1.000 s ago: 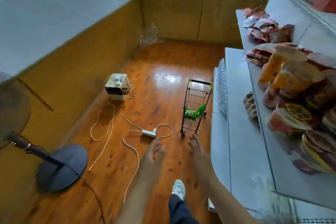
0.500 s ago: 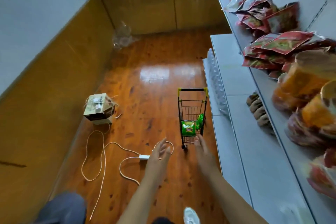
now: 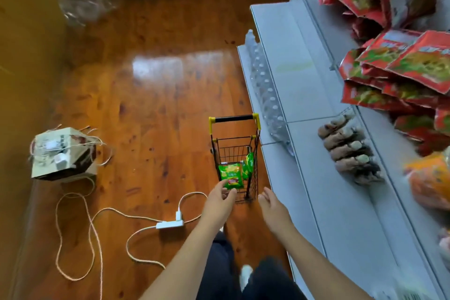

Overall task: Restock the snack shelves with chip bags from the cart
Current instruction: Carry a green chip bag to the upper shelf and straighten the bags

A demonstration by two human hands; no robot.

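A small black wire cart (image 3: 253,179) with a yellow-cornered handle (image 3: 233,118) stands on the wooden floor beside the grey shelves (image 3: 316,190). A green chip bag (image 3: 230,174) leans inside it, and a second green bag (image 3: 249,161) sits behind. My left hand (image 3: 219,203) reaches into the cart's near end, its fingertips and thumb at the front bag's lower edge, not clearly closed on it. My right hand (image 3: 272,210) hovers, fingers straight and holding nothing, just right of the cart's near end.
Red snack bags (image 3: 401,68), orange bags (image 3: 433,178) and brown packs (image 3: 350,151) lie on the shelves; clear bottles (image 3: 265,90) line the lowest edge. A power strip (image 3: 169,224) with looping white cable, a paper box (image 3: 63,153) and clear plastic (image 3: 80,5) lie on the floor.
I have walked up to the cart and tilted my view down. Both hands moved forward; the left now reaches the front green bag, the right is beside the cart.
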